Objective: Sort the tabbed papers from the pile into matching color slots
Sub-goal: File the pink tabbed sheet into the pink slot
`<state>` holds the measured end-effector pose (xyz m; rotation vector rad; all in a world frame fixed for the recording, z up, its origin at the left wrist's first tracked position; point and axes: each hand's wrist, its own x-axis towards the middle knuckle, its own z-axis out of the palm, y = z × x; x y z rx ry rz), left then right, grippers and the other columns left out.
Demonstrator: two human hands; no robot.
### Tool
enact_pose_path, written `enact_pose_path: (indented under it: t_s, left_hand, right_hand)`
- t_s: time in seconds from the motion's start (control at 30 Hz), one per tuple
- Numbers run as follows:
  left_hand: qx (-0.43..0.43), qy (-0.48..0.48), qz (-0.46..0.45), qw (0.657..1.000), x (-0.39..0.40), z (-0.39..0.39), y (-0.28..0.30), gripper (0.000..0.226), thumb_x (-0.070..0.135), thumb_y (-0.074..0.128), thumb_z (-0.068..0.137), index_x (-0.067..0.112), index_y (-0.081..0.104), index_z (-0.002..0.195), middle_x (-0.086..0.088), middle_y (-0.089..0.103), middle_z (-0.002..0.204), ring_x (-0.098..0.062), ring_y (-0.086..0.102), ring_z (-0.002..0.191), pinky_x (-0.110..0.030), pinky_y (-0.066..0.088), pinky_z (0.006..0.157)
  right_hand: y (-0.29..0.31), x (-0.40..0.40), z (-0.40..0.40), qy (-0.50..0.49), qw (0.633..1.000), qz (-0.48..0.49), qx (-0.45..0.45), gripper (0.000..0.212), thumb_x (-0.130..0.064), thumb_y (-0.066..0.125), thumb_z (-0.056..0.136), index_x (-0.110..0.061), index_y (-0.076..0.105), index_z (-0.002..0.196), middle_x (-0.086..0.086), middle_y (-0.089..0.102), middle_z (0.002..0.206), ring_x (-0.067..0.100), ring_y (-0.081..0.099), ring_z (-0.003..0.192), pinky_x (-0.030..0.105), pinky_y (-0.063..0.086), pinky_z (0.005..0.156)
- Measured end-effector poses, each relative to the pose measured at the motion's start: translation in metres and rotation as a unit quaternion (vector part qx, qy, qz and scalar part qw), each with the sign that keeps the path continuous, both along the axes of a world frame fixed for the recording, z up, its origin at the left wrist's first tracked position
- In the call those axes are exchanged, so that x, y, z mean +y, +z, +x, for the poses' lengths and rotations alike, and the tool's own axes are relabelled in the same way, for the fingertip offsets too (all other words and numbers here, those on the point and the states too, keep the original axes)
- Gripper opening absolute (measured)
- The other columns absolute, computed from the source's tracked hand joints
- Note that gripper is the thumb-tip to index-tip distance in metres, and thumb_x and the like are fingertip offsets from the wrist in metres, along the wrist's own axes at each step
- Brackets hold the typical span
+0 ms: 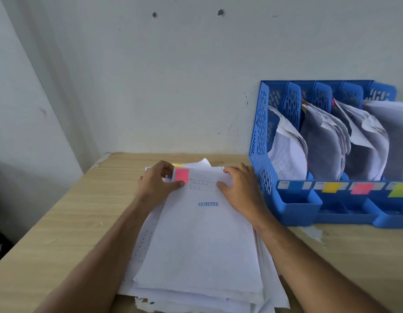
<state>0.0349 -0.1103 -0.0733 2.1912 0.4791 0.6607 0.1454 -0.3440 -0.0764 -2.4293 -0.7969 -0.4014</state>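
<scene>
A pile of white papers (196, 256) lies on the wooden desk in front of me. Its top sheet (202, 227) is stamped "REJECTED" in blue and carries a pink tab (181, 175) at its far left corner. My left hand (157, 184) pinches that corner beside the pink tab. My right hand (240, 186) grips the sheet's far right corner, thumb on top. A yellow tab (178, 165) and a blue tab (148, 169) peek out from lower sheets. The blue file rack (261, 141) stands at the right with slot labels blue (294, 185), yellow (330, 187), pink (362, 188) and green (400, 190).
The rack's four slots hold curled white papers (327, 141). Small open trays (299, 203) run along the rack's front. The wooden desk (60, 233) meets the white wall at the back and has its left edge close by.
</scene>
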Motion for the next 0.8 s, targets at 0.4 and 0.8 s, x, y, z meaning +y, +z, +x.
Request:
enact_pose_path:
  t_s: [0.4, 0.8]
  left_hand:
    - [-0.046, -0.042, -0.010, 0.998, -0.004, -0.004, 0.009, 0.039, 0.029, 0.081, 0.086, 0.034, 0.068, 0.122, 0.018, 0.075, 0.099, 0.005, 0.066, 0.099, -0.021, 0.048, 0.090]
    - [-0.135, -0.051, -0.142, 0.979, -0.006, -0.006, 0.030, 0.009, 0.016, 0.081, 0.087, 0.011, 0.073, 0.087, 0.000, 0.077, 0.085, -0.011, 0.070, 0.078, -0.029, 0.051, 0.077]
  right_hand:
    - [0.000, -0.001, 0.004, 0.077, 0.993, 0.071, -0.055, 0.017, -0.028, 0.061, 0.101, -0.017, 0.069, 0.090, -0.009, 0.064, 0.082, 0.014, 0.047, 0.087, 0.035, 0.040, 0.086]
    - [0.017, 0.001, -0.006, 0.036, 0.963, 0.255, 0.086, 0.033, -0.034, 0.076, 0.089, -0.021, 0.060, 0.116, -0.011, 0.064, 0.110, 0.009, 0.059, 0.102, 0.026, 0.048, 0.082]
